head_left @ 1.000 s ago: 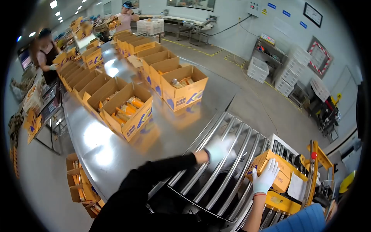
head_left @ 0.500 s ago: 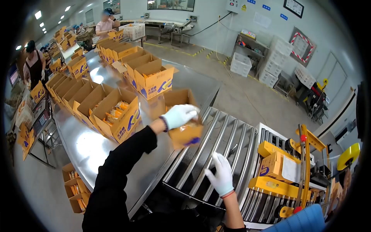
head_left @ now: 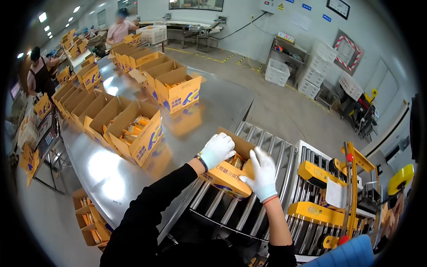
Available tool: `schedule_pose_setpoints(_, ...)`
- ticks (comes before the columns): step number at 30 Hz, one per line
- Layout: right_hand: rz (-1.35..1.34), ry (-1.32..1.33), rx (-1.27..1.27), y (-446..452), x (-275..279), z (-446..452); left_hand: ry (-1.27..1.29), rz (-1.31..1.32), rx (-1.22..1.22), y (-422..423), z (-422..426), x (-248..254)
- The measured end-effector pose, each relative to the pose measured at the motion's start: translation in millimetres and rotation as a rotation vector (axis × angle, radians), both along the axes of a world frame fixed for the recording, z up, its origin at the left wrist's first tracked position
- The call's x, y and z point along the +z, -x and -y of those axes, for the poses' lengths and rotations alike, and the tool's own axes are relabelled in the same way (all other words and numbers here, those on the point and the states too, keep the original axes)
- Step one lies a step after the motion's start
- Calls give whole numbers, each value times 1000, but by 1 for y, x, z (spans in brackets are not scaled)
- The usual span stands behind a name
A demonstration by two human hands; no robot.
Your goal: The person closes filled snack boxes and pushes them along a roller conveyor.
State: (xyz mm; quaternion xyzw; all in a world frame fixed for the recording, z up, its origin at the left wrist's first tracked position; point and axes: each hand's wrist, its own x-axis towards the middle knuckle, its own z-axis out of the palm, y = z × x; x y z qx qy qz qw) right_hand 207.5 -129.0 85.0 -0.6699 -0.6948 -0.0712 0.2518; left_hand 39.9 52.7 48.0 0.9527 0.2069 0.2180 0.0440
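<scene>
An orange cardboard box (head_left: 227, 179) with its top open sits on the roller conveyor (head_left: 213, 196) in front of me. Packets in orange wrappers (head_left: 237, 162) show inside it. My left hand (head_left: 217, 150), in a white glove, grips the box's upper edge at the left. On the opposite end, my right hand (head_left: 262, 173), also gloved, has its thumb on the near side and its fingers bent over the flap. The fingertips of both hands are partly hidden by the box walls.
Left of the rollers, a metal table (head_left: 187, 147) carries two rows of open filled boxes (head_left: 133, 133). A yellow-armed sealing machine (head_left: 318, 213) stands at the right. Small boxes (head_left: 89, 218) lie below the table. Two co-workers (head_left: 42, 73) (head_left: 120, 31) stand further back.
My left hand has brought the box from the table's edge down onto the rollers. My right hand has risen to take its other end. A box in the machine has moved further under it.
</scene>
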Motion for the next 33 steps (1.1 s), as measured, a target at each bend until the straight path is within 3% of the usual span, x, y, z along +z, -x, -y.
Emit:
schedule_pose_setpoints(1, 223, -66, -100, 7, 10, -1, 26, 129, 134, 5, 8, 4)
schedule_pose_setpoints(3, 129, -62, -154, 14, 0, -4, 42, 403, 376, 21, 15, -8)
schedule_pose_setpoints(4, 93, -61, -157, 17, -15, 2, 37, 399, 393, 27, 15, -36)
schedule_pose_setpoints(6, -15, 51, -39, 36, -28, 35, 939, 824, 450, 37, 4, -87)
schedule_pose_setpoints(7, 6, 50, -15, 36, -38, 43, 1384, 615, 97, 51, -13, -80)
schedule_pose_setpoints(8, 30, 58, 7, 34, -45, 51, 1395, 610, 102, 47, -7, -80)
schedule_pose_setpoints(10, 39, 128, -86, 18, -39, 60, 1154, 562, 223, 14, 9, -64)
schedule_pose_setpoints(11, 94, 119, -157, 5, -40, 62, 976, 695, 355, -13, 33, -48)
schedule_pose_setpoints(12, 185, 150, -258, -7, -37, 61, 807, 618, 362, -42, 42, -58)
schedule_pose_setpoints(13, 155, 150, -320, -20, -36, 59, 891, 722, 232, -87, 52, -109)
schedule_pose_setpoints(14, 127, 146, -372, -34, -40, 58, 915, 713, 86, -112, 86, -109)
schedule_pose_setpoints(15, 137, 144, -402, -58, -60, 56, 1027, 435, 5, -111, 118, -72)
schedule_pose_setpoints(16, 429, 111, -498, -90, -85, 50, 1054, 295, -213, -139, 126, -118)
schedule_pose_setpoints(17, 717, 78, -570, -104, -98, 46, 1567, 144, -377, -121, 150, -81)
schedule_pose_setpoints(18, 388, 281, -500, -89, -60, 63, 1862, 31, -350, -104, 161, -57)
schedule_pose_setpoints(20, 211, 234, -512, -90, -50, 82, 1460, 75, -407, -78, 133, -74)
schedule_pose_setpoints(22, 272, 225, -560, -113, -64, 92, 809, 117, 5, -10, 108, -19)
schedule_pose_setpoints(24, 270, 191, -627, -128, -72, 100, 87, 344, 262, 64, 57, 0)
schedule_pose_setpoints(25, 273, 209, -655, -135, -73, 104, -79, 395, 436, 109, 46, 25)
schedule_pose_setpoints(26, 277, 225, -685, -139, -71, 107, -144, 340, 709, 151, 22, 21)
schedule_pose_setpoints(28, 251, 207, -751, -132, -59, 101, -567, 305, 1064, 214, -8, 17)
schedule_pose_setpoints(29, 240, 195, -826, -127, -57, 102, -569, 294, 1066, 228, -9, 9)
schedule_pose_setpoints(30, 239, 193, -823, -119, -58, 100, -286, 135, 1097, 237, -10, -1)
schedule_pose_setpoints(31, -162, 260, -632, -108, -61, 89, -8, -12, 1108, 239, -13, -10)
schedule_pose_setpoints(32, -551, 310, -416, -95, -65, 74, -85, -37, 1057, 231, -8, -20)
schedule_pose_setpoints(33, -614, 212, -271, -74, -86, 67, -75, -63, 952, 223, 11, -17)
